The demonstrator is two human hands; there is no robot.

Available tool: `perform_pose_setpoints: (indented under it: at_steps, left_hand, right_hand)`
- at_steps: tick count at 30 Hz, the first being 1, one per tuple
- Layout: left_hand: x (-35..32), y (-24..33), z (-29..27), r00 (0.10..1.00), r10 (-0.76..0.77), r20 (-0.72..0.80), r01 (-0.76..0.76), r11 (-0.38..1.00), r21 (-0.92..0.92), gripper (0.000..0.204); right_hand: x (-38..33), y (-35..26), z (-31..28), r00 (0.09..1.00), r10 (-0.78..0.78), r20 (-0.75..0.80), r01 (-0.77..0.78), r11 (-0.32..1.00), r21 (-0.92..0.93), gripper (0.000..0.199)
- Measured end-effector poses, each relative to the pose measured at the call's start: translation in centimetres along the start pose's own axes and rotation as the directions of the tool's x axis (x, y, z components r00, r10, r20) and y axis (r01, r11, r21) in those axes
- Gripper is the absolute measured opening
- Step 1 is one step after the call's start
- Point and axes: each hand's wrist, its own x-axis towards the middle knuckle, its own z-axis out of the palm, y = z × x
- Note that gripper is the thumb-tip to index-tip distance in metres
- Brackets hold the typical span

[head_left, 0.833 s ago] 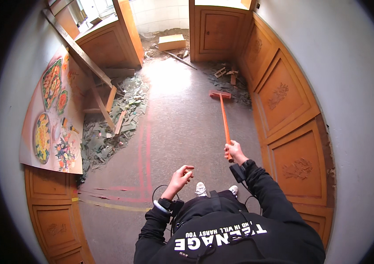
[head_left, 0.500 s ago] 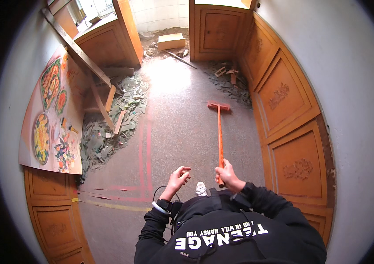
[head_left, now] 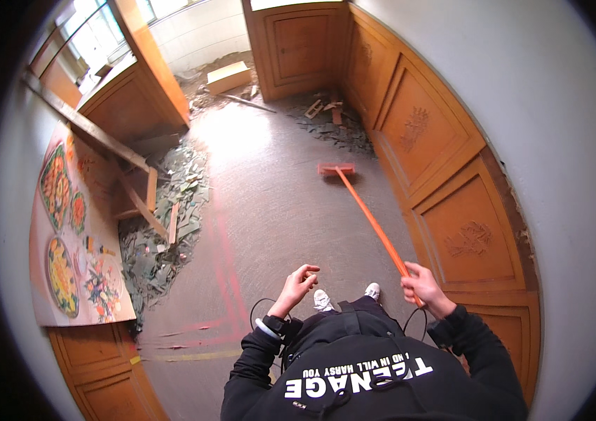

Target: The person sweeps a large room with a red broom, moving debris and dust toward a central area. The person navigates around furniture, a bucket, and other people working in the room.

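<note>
My right hand (head_left: 421,288) is wrapped round the upper end of an orange-handled push broom (head_left: 374,221). Its handle slants away to the left, down to a red head (head_left: 331,170) that rests on the grey speckled floor (head_left: 284,217). In front of my body, my left hand (head_left: 299,286) hangs in the air with loosely bent fingers and nothing in it. Both my white shoes (head_left: 322,300) show below my hands.
Broken greenish shards (head_left: 184,210) and wooden boards (head_left: 133,193) heap along the left, beside a leaning food-picture panel (head_left: 87,238). More rubble (head_left: 336,130) lies by the far right cabinets (head_left: 298,49). A box-like wooden piece (head_left: 228,77) sits at the back, near a stick (head_left: 251,104).
My right hand has moved to the right with the handle end, so the broom now slants instead of pointing straight ahead. The view has turned, and my second shoe has come into sight.
</note>
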Motion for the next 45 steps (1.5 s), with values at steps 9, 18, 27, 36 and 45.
perform_pose_setpoints:
  at_steps: [9, 18, 27, 36, 45]
  left_hand:
    - [4.1, 1.6, 2.7, 0.986, 0.018, 0.167, -0.040, 0.991, 0.128, 0.026]
    - [3.8, 3.3, 7.6, 0.984, 0.138, 0.112, -0.169, 0.918, 0.360, 0.029]
    - [7.5, 3.4, 21.2, 0.895, 0.326, 0.306, -0.443, 0.557, 0.703, 0.092]
    - [9.3, -6.6, 29.2, 0.957, 0.105, 0.271, -0.284, 0.542, 0.791, 0.045]
    - [10.2, -8.6, 35.2, 0.992, 0.003, -0.128, 0.065, 0.849, 0.524, 0.037]
  right_hand:
    - [1.2, 3.2, -4.8, 0.999, -0.011, -0.048, 0.012, 1.000, 0.022, 0.069]
    - [6.3, 0.1, -7.7, 0.990, -0.127, 0.063, 0.137, 0.973, -0.184, 0.064]
    - [-11.0, -3.9, -17.6, 0.962, 0.164, 0.219, -0.085, 0.940, -0.331, 0.060]
    - [-11.7, -3.9, -23.6, 0.910, 0.136, 0.391, 0.119, 0.819, -0.561, 0.049]
    - [-12.9, -2.7, -26.8, 0.964, -0.021, 0.266, 0.099, 0.955, -0.281, 0.034]
